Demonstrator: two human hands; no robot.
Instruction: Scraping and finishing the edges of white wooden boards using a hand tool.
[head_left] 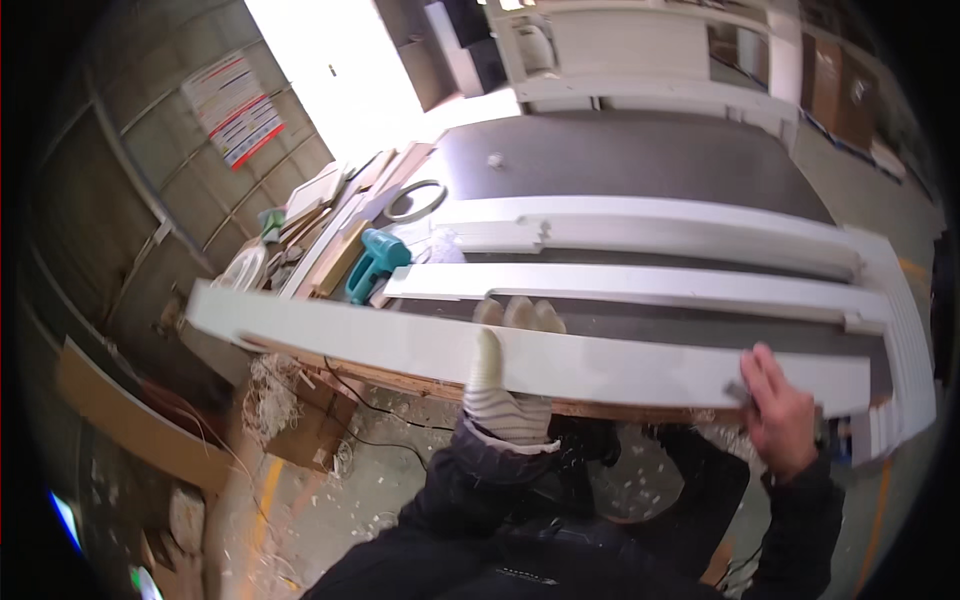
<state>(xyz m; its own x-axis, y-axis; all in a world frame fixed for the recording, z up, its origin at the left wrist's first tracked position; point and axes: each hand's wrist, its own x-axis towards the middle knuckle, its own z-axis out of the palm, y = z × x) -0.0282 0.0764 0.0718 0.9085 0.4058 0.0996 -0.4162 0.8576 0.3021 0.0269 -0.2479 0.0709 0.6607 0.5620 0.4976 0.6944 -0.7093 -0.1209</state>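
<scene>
Left hand [508, 400]: gloved, 6 o'clock, fingers partly closed, pinching the white board [620, 370]
Right hand [782, 425]: 4 o'clock, fingers closed on a small grey piece [738, 391], too blurred to name
Board's place: bench's [650, 150] near edge, 9 through 6 to 4 o'clock
Teal tool [380, 262]: 10 o'clock
Pale ring [390, 208]: 11 o'clock, beyond the tool

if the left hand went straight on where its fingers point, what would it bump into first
Probably the white strip lying on the table just past the white board that the gloved left hand grips. Its fingers point toward that strip; depth is unclear, so any gap is hard to judge.
</scene>
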